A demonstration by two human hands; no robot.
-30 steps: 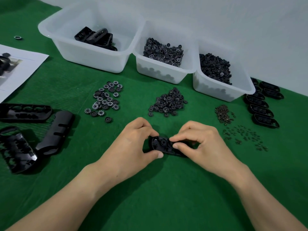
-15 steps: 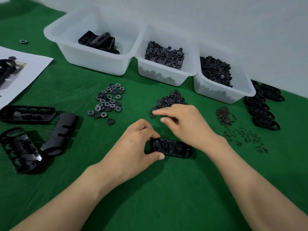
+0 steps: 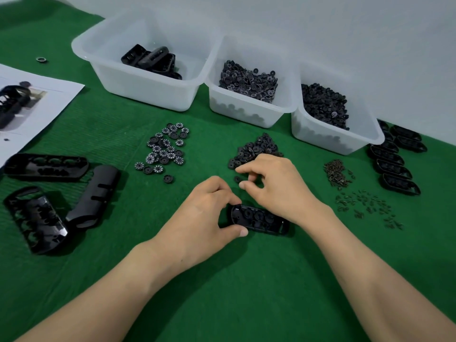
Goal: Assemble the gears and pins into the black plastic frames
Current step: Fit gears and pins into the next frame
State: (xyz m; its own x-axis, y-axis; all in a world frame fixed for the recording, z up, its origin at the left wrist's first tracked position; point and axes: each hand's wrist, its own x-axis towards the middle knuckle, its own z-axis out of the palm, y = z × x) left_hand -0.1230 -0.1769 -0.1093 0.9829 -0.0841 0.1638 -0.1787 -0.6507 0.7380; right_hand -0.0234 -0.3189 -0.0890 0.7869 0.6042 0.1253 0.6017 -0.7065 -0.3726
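Your left grip [image 3: 197, 218] pinches the left end of the black frame [image 3: 265, 219] between thumb and forefinger, and that piece lies flat on the green worktop [image 3: 246, 280] at centre of view, with gears already seated in it. Your right grip [image 3: 278, 186] sits just beyond it, fingers curled at the near edge of the pile of plain black gears [image 3: 257, 148]; whether it pinches a gear cannot be told. The small pins [image 3: 365, 203] lie scattered at centre right, the white-marked gears [image 3: 165, 149] left of centre.
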